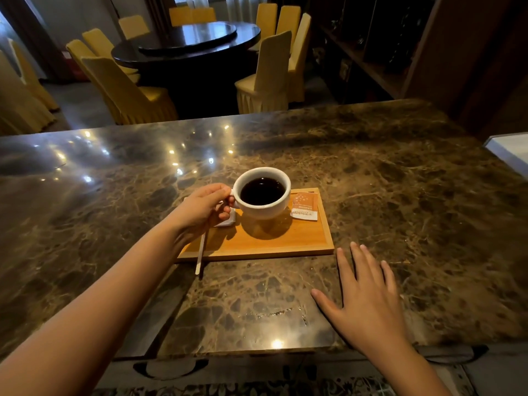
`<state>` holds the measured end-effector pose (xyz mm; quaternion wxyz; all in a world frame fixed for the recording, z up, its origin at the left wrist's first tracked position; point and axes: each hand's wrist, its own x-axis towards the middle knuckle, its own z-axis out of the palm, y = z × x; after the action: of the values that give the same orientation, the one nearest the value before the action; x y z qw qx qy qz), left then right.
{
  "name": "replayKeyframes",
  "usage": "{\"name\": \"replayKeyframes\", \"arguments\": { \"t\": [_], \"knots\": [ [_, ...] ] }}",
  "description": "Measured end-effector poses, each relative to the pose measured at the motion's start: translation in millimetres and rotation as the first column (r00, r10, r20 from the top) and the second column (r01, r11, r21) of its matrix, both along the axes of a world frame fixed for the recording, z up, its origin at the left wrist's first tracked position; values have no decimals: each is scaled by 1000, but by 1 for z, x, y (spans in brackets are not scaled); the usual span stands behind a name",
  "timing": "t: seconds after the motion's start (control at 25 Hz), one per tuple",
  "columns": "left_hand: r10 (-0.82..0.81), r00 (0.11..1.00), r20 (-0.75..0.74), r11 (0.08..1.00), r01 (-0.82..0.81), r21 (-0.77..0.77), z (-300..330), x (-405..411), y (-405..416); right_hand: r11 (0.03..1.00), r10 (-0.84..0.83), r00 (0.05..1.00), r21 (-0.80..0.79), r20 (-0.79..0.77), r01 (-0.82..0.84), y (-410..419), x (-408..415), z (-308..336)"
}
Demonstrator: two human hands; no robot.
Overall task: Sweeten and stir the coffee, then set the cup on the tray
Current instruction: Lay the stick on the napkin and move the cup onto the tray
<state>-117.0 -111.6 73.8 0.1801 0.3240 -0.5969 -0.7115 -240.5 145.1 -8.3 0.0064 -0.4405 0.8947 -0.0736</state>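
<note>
A white cup point(264, 208) full of black coffee hangs just above the wooden tray point(285, 241), casting a shadow on it. My left hand point(204, 208) grips the cup's handle from the left. An orange sugar packet point(305, 205) lies on the tray at the back right, right of the cup. A white stir stick point(200, 252) rests over the tray's front left edge, its end on the counter. A white napkin point(227, 221) shows partly under my left hand. My right hand point(368, 295) lies flat, fingers spread, on the marble counter point(400, 195), in front of the tray's right corner.
The counter's far edge runs behind the tray. Beyond it stand a round dark dining table point(188, 44) and several yellow-covered chairs point(268, 72). Dark shelving point(385, 47) fills the right wall. A pale flat object point(511, 152) sits at the counter's right edge.
</note>
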Motion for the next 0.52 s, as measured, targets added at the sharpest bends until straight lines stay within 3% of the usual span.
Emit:
{"name": "replayKeyframes", "arguments": {
  "t": [0.52],
  "knots": [
    [-108, 993, 40, 992, 105, 68, -17, -8, -22, 1000, 5, 1000, -24, 21, -4, 1, 1, 2]
  ]
}}
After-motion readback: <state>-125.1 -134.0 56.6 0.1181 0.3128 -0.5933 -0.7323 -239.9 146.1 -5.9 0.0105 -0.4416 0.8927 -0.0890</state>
